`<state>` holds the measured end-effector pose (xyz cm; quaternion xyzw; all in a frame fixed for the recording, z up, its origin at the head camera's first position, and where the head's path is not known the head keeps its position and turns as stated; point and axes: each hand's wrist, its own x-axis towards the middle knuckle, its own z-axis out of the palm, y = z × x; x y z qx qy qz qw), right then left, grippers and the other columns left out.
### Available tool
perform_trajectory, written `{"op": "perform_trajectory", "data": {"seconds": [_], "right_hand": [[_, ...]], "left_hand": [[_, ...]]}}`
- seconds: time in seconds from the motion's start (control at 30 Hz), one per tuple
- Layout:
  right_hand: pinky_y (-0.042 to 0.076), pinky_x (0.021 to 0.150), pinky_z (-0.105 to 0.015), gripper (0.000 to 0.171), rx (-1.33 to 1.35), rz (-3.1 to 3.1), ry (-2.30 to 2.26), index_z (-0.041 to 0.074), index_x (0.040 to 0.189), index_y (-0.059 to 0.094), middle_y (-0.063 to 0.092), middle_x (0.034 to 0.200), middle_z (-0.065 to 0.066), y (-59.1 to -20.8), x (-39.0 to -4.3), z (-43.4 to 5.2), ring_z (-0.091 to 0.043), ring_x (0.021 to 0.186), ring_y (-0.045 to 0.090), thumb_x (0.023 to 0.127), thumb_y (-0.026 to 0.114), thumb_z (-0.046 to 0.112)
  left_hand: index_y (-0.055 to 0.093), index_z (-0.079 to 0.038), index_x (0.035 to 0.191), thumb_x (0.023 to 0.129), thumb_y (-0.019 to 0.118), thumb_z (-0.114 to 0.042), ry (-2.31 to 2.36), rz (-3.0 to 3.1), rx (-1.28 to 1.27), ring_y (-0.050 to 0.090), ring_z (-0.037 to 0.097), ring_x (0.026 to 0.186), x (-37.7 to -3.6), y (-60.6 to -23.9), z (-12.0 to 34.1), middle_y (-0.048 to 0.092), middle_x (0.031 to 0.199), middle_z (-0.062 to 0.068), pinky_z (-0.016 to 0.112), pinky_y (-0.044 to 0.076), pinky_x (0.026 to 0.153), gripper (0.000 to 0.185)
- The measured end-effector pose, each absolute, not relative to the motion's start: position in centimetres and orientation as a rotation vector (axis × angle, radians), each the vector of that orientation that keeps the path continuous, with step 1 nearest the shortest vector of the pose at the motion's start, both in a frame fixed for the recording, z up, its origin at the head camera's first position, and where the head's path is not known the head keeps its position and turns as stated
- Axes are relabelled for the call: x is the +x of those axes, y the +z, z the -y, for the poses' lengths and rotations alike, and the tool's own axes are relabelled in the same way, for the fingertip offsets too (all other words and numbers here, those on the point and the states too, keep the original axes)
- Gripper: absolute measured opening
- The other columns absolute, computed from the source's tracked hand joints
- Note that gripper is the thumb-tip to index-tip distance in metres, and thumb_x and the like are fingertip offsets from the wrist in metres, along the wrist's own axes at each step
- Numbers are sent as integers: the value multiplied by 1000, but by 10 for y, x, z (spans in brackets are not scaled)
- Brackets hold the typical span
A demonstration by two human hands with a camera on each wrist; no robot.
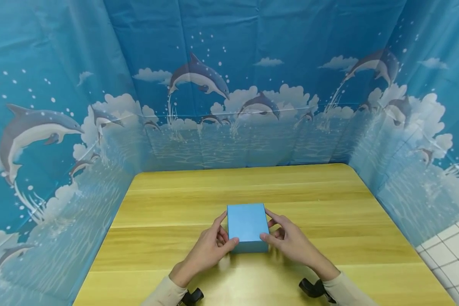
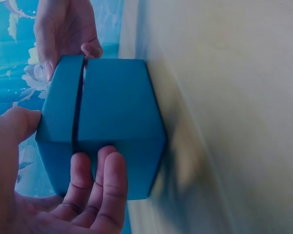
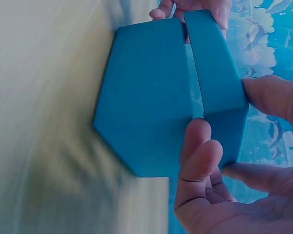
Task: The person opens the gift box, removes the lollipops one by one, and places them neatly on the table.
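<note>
2 hands are gripping the blue box (image 1: 247, 227): my left hand (image 1: 210, 250) and right hand (image 1: 290, 242) are pinching its lid (image 2: 63, 102) from opposite sides, steadying it on the bench (image 1: 329, 204).

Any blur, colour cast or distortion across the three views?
Head view: sharp and evenly lit, wide-angle bowing at the backdrop edges. Left wrist view: blue box sharp, table smeared and washed out. Right wrist view: same, table soft, blurred shadow beside the box.
</note>
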<state>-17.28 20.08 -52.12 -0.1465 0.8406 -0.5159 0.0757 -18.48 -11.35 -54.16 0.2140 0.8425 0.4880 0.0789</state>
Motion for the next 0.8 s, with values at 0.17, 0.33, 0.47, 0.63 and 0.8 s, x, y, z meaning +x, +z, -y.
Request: {"op": "perform_trajectory", "data": {"seconds": [0.17, 0.33, 0.47, 0.63, 0.8], "right_hand": [[61, 81, -25, 87, -431, -2567, -1533, 7, 182, 38, 65, 140, -16, -512, -173, -197, -9, 92, 70, 111, 83, 31], [62, 82, -25, 88, -448, -2611, -1510, 7, 182, 39, 65, 139, -15, -506, -174, -188, -8, 92, 71, 111, 84, 34], [63, 81, -25, 89, -453, -2628, -1525, 8, 182, 39, 65, 139, -15, -503, -177, -178, -8, 93, 72, 110, 85, 33], [62, 81, -24, 87, -437, -2671, -1522, 6, 180, 42, 66, 137, -14, -501, -180, -165, -11, 98, 71, 109, 87, 28], [61, 83, -23, 85, -423, -2707, -1514, 5, 179, 45, 68, 143, -15, -500, -180, -152, -19, 109, 71, 108, 88, 23]], "left_hand": [[28, -13, 186, 114, 77, -47, 1513, -2524, 626, 69, 5, 91, -184, -534, 115, 71, 107, -1, 22, 62, 87, 94], [29, -15, 186, 114, 79, -44, 1557, -2548, 612, 68, 7, 94, -184, -529, 119, 70, 109, -1, 22, 63, 87, 92], [32, -18, 186, 114, 78, -41, 1574, -2601, 590, 67, 8, 94, -186, -526, 124, 69, 109, -1, 22, 62, 87, 88], [37, -23, 185, 113, 80, -40, 1564, -2688, 524, 68, 6, 96, -187, -525, 130, 71, 107, -4, 24, 60, 84, 85], [40, -23, 183, 111, 84, -33, 1555, -2769, 500, 70, 4, 94, -186, -526, 136, 78, 113, -2, 25, 58, 79, 84]]}}
